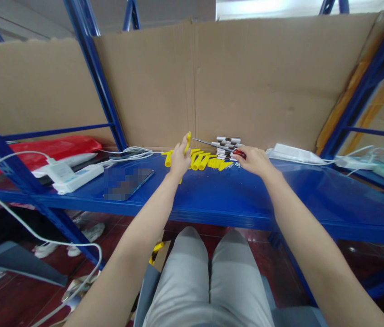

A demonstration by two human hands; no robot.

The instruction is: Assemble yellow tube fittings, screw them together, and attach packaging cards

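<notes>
My left hand (179, 160) is closed on a small yellow plastic piece (188, 136), held up above the shelf. In my right hand (255, 161) is a screwdriver with a dark red handle (239, 153); its thin metal shaft (209, 143) points left, the tip close to the yellow piece. Whether the tip touches it, I cannot tell. Below and between my hands lie several yellow tubes (199, 161) and smaller yellow pieces (221, 164). Behind the screwdriver, white cylinders with dark bands (228, 141) are stacked in rows.
The blue shelf (233, 195) has a cardboard wall (246, 81) behind it. At left are a phone-like slab (127, 184), a white power strip (79, 178) with a cable, and a red bag (56, 147). A white box (294, 152) lies at right. Blue posts (100, 77) frame the shelf.
</notes>
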